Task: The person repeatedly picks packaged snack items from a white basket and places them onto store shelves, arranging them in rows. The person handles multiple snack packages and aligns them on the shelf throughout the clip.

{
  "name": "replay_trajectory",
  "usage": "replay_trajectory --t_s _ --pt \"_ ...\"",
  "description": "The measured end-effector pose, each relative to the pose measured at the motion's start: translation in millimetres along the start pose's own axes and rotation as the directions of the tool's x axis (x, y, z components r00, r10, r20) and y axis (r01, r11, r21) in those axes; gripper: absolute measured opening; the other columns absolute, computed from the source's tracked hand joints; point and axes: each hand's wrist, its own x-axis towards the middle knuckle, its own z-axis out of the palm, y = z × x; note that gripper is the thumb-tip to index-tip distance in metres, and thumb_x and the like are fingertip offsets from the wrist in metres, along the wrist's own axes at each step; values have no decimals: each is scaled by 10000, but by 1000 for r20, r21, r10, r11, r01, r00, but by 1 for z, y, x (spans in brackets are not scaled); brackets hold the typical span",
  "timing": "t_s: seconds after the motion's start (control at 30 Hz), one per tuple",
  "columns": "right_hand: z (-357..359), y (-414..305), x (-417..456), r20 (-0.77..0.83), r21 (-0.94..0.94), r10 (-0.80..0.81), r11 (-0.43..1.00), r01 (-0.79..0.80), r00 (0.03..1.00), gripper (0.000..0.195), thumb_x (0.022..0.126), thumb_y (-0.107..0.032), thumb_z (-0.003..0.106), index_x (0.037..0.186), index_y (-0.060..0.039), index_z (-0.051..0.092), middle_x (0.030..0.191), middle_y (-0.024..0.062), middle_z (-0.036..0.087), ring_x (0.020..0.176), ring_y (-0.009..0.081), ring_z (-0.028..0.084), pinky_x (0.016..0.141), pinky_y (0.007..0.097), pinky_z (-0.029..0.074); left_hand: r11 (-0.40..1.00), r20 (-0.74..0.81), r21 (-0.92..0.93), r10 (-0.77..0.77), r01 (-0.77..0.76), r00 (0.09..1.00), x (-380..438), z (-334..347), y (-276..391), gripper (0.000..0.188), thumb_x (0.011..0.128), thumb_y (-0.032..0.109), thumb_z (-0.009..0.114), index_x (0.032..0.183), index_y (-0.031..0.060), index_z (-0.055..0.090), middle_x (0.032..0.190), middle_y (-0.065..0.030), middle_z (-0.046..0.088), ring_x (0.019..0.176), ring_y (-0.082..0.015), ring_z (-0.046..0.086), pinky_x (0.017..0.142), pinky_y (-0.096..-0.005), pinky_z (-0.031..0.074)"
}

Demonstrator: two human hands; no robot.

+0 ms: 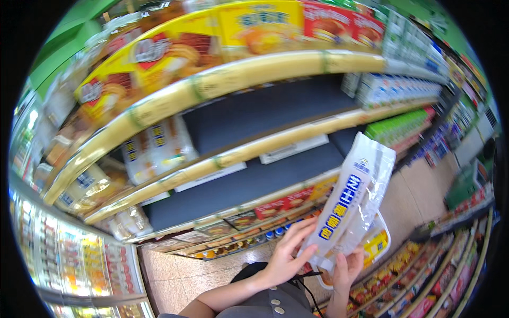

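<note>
A long, clear and white plastic bread packet (346, 202) with blue and yellow printed characters lies tilted across both hands. My left hand (288, 250) grips its lower left edge, the thumb on the front and the fingers behind. At its lower end, my right hand (346, 267) pinches it with the thumb in front. Through the plastic the contents are hard to make out. Partly behind the packet is a white-rimmed basket (386, 228) holding a yellow printed package (375, 247). How the basket is held up cannot be seen.
Ahead curves a tiered shelf with dark boards (270, 107) and yellow edge strips. Similar packets (159, 149) stand on its left, with milk cartons (397, 89) on the right. A lit refrigerated case (79, 254) is at left; a snack rack (401, 274) borders the tiled floor (421, 187) at right.
</note>
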Motion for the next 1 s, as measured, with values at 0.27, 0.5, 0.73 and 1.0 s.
replay_trajectory --t_s 0.27,0.5,0.73,1.0 --pt "106 -8 21 163 212 168 956 -201 972 457 887 -189 612 1241 9 402 1226 121 502 1117 173 488 981 330 384 964 -273 -205 109 -169 956 -16 -53 24 438 916 -3 571 1337 -6 449 1432 -140 373 1343 -220 373 1105 -357 309" --pt "138 -14 81 380 94 182 968 -233 907 198 964 -91 513 1130 6 468 1078 100 581 995 119 536 894 273 420 973 -408 -132 120 -189 905 4 -68 44 459 976 67 502 1393 -5 325 1378 -136 447 1243 -194 478 1028 -335 394" --pt "202 -17 171 581 0 112 990 -138 806 254 989 -118 499 1211 -9 439 1130 132 610 1032 133 579 899 264 450 705 -426 702 525 -96 737 61 -106 81 488 904 26 561 1361 -17 395 1331 -215 464 1163 -350 487 982 -397 402" --pt "269 26 243 628 -58 75 997 -50 774 321 914 -18 511 1226 2 438 1146 164 579 1078 201 545 916 304 428 -15 -91 992 613 127 784 91 -121 80 379 843 41 601 1218 42 554 1261 -136 530 1219 -310 471 1036 -460 329"
